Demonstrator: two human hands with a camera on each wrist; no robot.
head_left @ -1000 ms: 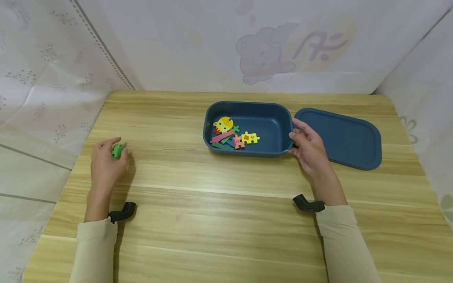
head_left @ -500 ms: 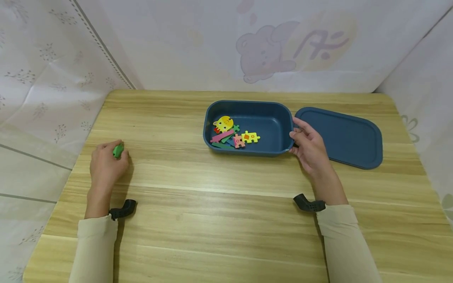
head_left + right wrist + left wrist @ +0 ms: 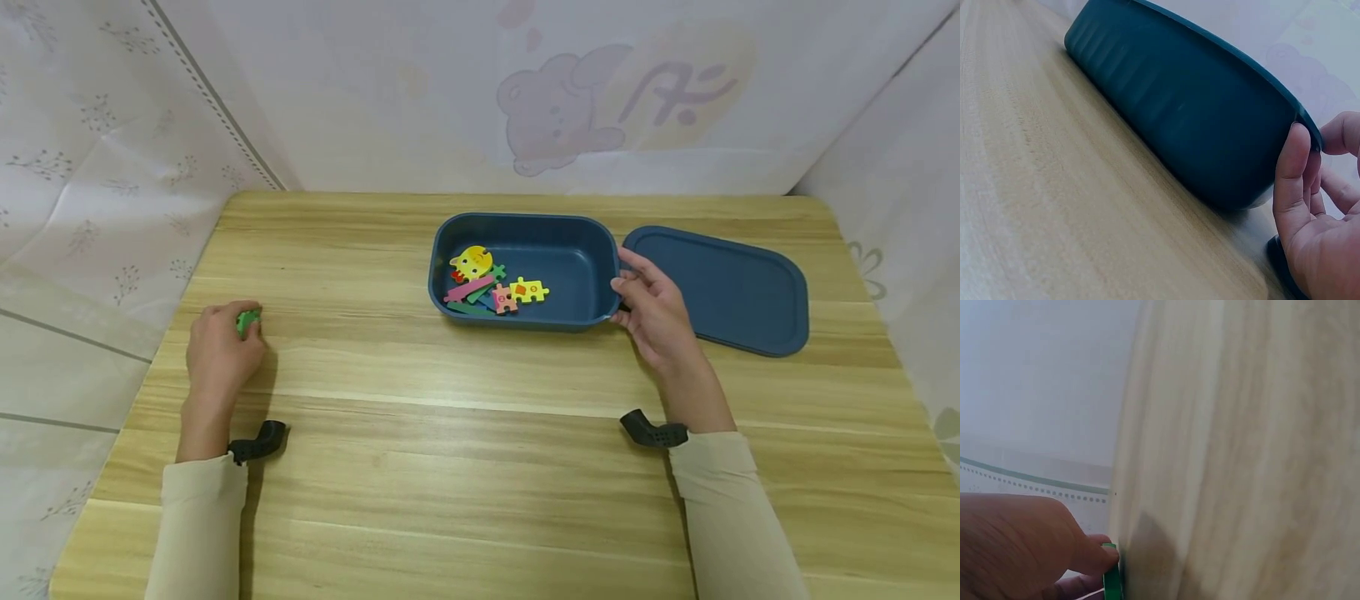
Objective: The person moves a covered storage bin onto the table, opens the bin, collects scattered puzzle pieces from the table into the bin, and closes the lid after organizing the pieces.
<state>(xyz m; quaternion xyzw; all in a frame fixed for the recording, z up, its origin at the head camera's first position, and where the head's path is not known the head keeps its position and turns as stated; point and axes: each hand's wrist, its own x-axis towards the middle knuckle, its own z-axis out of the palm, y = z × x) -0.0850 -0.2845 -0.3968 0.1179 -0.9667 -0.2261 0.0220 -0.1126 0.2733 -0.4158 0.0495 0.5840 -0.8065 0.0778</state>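
Observation:
In the head view my left hand (image 3: 222, 350) is over the left side of the table, pinching a small green puzzle piece (image 3: 247, 322) between thumb and fingers. The left wrist view shows the piece's edge (image 3: 1112, 582) under the thumb, close to the wood. My right hand (image 3: 658, 321) grips the right end of a dark blue rectangular box (image 3: 577, 293), thumb at the rim. In the right wrist view, fingers curl round that corner of the box (image 3: 1191, 106). Inside, at its left, lie a yellow animal-face piece (image 3: 473, 262), a pink strip (image 3: 469, 288) and a yellow puzzle piece (image 3: 529, 290).
A dark blue lid (image 3: 723, 292) lies flat to the right of the box, behind the right hand. Other green, blue and orange-pink pieces (image 3: 505, 300) overlap in the box. Patterned curtains (image 3: 390, 100) border the wooden table (image 3: 442, 467) at the back and sides.
In my left fingers the green puzzle piece has turned, edge-on half a second ago and showing more of its face now. The left hand has shifted slightly. Right hand and box stay put.

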